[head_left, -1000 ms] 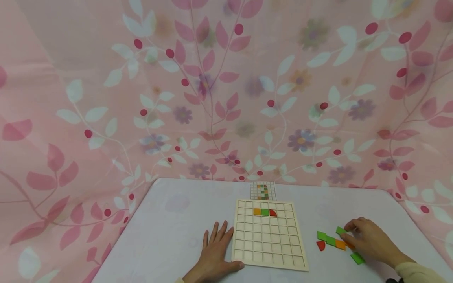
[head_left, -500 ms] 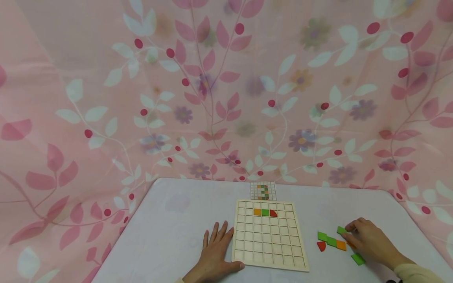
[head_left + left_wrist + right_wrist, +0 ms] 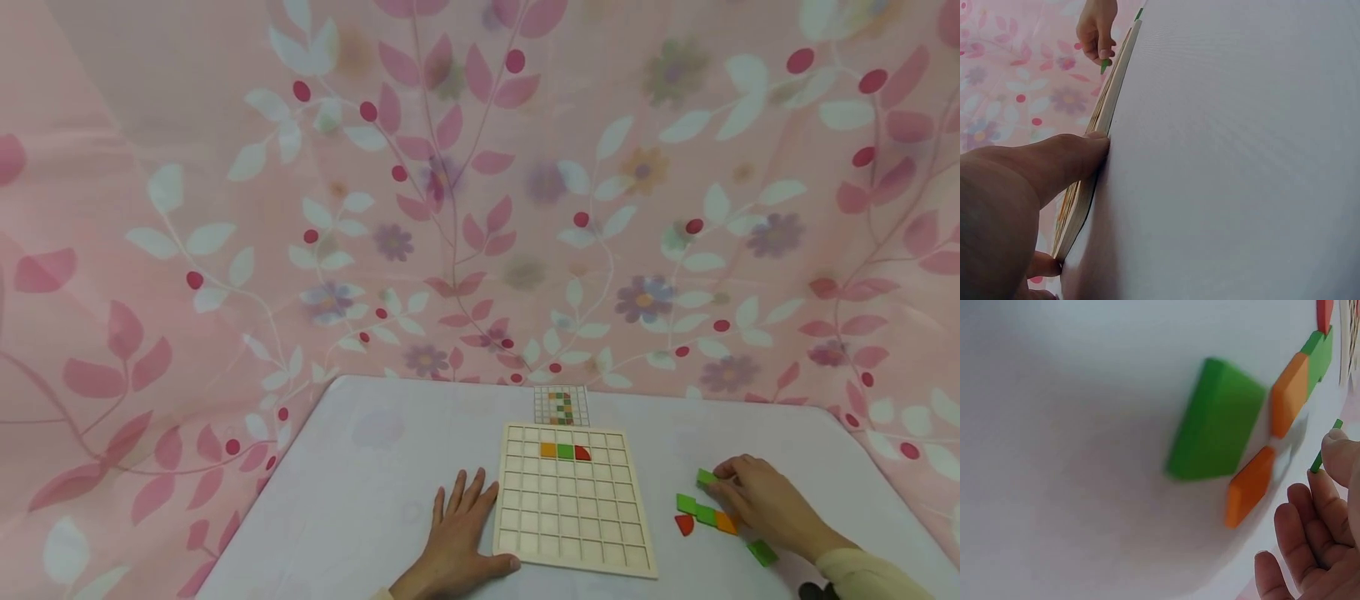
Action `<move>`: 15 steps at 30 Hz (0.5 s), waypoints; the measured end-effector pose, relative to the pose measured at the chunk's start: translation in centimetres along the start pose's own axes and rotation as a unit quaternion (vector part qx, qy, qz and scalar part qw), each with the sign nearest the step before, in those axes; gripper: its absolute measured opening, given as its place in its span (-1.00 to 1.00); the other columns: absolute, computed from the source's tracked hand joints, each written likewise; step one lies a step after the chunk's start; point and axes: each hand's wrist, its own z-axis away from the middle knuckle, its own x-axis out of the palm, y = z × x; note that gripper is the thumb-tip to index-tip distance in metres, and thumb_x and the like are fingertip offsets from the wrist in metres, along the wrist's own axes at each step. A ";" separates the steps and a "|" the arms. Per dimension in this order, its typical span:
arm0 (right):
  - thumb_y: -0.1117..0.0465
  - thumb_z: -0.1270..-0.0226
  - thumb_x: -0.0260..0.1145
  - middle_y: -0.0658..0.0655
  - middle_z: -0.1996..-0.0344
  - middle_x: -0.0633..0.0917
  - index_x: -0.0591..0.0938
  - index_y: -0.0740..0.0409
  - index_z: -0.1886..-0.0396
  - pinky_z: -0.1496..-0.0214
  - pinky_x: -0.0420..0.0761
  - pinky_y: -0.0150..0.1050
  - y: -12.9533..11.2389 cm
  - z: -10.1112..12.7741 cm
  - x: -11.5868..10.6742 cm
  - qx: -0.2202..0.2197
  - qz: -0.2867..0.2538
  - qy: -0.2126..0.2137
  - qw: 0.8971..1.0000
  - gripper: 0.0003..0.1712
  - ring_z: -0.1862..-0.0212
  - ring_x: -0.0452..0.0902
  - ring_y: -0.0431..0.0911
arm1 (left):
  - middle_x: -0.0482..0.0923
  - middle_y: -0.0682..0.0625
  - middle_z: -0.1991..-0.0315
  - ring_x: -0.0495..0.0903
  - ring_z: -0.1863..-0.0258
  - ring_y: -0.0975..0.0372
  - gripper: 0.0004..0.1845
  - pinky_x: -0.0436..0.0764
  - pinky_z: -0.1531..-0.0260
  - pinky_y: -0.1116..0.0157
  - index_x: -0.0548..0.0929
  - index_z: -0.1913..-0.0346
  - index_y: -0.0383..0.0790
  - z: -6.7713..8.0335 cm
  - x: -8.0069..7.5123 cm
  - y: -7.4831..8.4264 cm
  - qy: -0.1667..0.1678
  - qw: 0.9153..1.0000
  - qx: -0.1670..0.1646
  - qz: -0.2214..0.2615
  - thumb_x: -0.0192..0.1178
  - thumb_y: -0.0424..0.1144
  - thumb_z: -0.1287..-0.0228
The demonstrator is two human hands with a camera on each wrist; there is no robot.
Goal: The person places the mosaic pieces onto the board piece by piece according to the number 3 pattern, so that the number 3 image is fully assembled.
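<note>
Right hand (image 3: 771,505), fingers pinching green tile (image 3: 706,477), has shifted toward board (image 3: 567,505); left hand (image 3: 459,542), fingers spread, touches board's left edge; loose tiles (image 3: 706,515) right of board.

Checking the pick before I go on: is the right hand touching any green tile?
Touching: the right wrist view shows the right hand pinching a green tile, thumb and a finger both against it.
</note>
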 end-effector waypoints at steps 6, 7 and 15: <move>0.01 -0.35 0.34 -0.02 0.30 0.60 0.63 0.20 0.14 0.28 0.60 -0.24 -1.3 -1.1 0.4 -0.020 -0.009 0.013 1.000 -0.67 0.29 0.47 -0.18 | -0.10 -0.10 -0.60 -0.28 -0.58 -0.12 0.14 -0.32 -0.37 -0.35 0.20 -0.53 -0.05 -0.1 0.0 0.0 0.000 1.000 -0.001 -0.008 0.27 0.48 0.07; 0.02 -0.35 0.34 -0.02 0.29 0.60 0.63 0.20 0.13 0.27 0.61 -0.24 -1.6 -1.3 0.5 -0.020 -0.008 0.013 1.000 -0.67 0.28 0.48 -0.18 | -0.10 -0.10 -0.60 -0.28 -0.58 -0.12 0.14 -0.33 -0.38 -0.35 0.20 -0.53 -0.05 -0.1 0.0 0.0 0.000 1.000 -0.002 -0.009 0.27 0.48 0.07; 0.08 -0.32 0.37 -0.06 0.31 0.59 0.63 0.17 0.14 0.26 0.61 -0.27 -3.8 -2.4 1.2 -0.048 -0.025 0.038 0.998 -0.73 0.25 0.48 -0.20 | -0.11 -0.11 -0.60 -0.28 -0.57 -0.13 0.14 -0.33 -0.37 -0.35 0.19 -0.53 -0.07 0.0 0.0 0.0 -0.003 1.000 -0.001 -0.008 0.29 0.46 0.06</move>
